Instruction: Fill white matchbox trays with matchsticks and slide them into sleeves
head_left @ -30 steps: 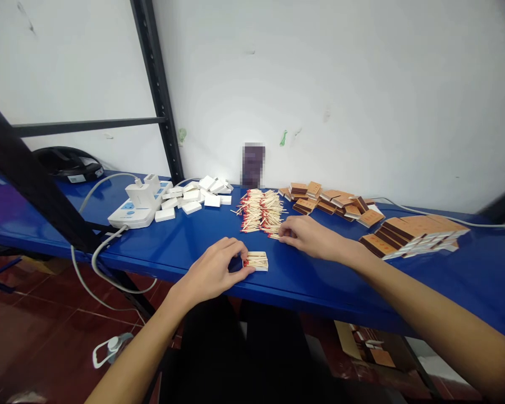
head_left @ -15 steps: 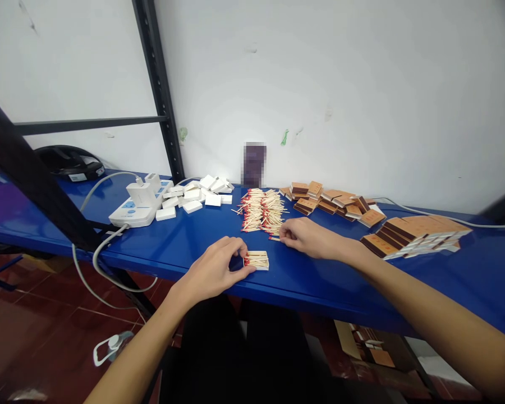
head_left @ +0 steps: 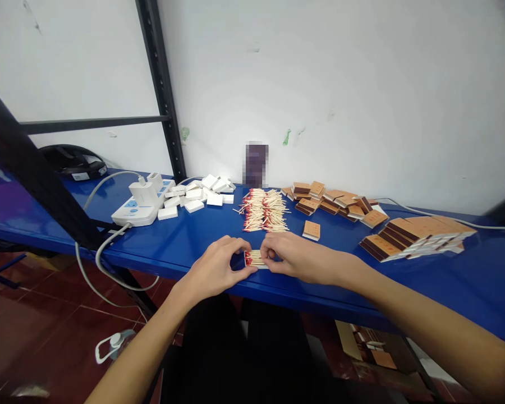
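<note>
Between the thumb and fingers of my left hand (head_left: 219,264) is the left end of a small white matchbox tray (head_left: 261,267), flat on the table near its front edge. Red-headed matches (head_left: 252,258) lie inside, heads to the left. My right hand (head_left: 294,256) is closed in a pinch over the tray's right end, on a match that the fingers mostly hide. Just beyond the hands lies a heap of loose matches (head_left: 264,212) in two columns. A single brown-topped matchbox (head_left: 311,230) sits right of the heap.
White empty-looking trays (head_left: 194,194) are piled back left, beside a power strip (head_left: 141,209) with cables. Loose matchboxes (head_left: 339,200) and a stacked block of matchboxes (head_left: 416,235) occupy the right. A black shelf post (head_left: 162,90) rises at left. A pixelated dark object (head_left: 256,164) leans on the wall.
My right hand has moved left and nearer, from the match heap to the tray, with the match it pinched. The single matchbox it covered now shows. My left hand stays on the tray.
</note>
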Demonstrator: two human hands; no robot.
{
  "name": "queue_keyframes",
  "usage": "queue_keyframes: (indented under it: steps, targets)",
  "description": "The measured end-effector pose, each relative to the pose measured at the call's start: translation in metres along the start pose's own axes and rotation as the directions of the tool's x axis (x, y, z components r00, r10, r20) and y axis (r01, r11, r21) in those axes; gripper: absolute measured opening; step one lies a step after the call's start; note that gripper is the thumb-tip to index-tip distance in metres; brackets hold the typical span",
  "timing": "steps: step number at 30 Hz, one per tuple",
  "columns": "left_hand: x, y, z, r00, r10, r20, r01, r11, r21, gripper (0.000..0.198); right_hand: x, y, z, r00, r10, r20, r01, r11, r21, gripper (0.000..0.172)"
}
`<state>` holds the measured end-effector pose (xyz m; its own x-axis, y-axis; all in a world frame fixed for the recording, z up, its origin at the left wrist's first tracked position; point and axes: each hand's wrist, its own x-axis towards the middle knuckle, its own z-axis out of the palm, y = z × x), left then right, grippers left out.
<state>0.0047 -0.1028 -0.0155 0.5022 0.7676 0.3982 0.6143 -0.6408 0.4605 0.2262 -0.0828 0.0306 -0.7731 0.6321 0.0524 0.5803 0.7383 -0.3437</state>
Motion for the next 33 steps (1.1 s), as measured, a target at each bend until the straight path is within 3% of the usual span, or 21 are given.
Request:
queue_keyframes:
  steps: [6, 12, 17, 25, 33]
  targets:
    - [-0.001, 0.004, -0.005, 0.999, 0.004, -0.032, -0.005, 1.000, -0.031, 0.020, -0.005, 0.003, -0.002, 0.993, 0.014, -0.114, -0.015, 1.000, -0.005, 0.010]
    - [-0.001, 0.003, -0.006, 1.000, 0.000, -0.002, 0.000, 0.999, -0.040, 0.025, -0.008, 0.010, 0.008, 0.994, -0.051, -0.101, 0.060, 0.994, 0.087, 0.029]
    - [-0.002, -0.001, -0.006, 0.995, -0.052, -0.080, 0.047, 0.997, -0.062, 0.028, -0.005, 0.017, 0.013, 0.990, 0.010, -0.137, 0.002, 0.996, 0.084, 0.028]
    - [0.000, 0.003, -0.004, 0.997, -0.029, -0.066, 0.027, 0.999, -0.027, 0.022, -0.007, 0.014, 0.008, 0.990, 0.053, -0.132, -0.046, 0.997, 0.057, 0.023]
    - [0.000, 0.004, -0.002, 0.996, 0.055, -0.063, -0.055, 0.998, 0.017, 0.021, -0.012, 0.013, 0.019, 0.983, 0.040, -0.177, -0.030, 0.998, 0.056, 0.017]
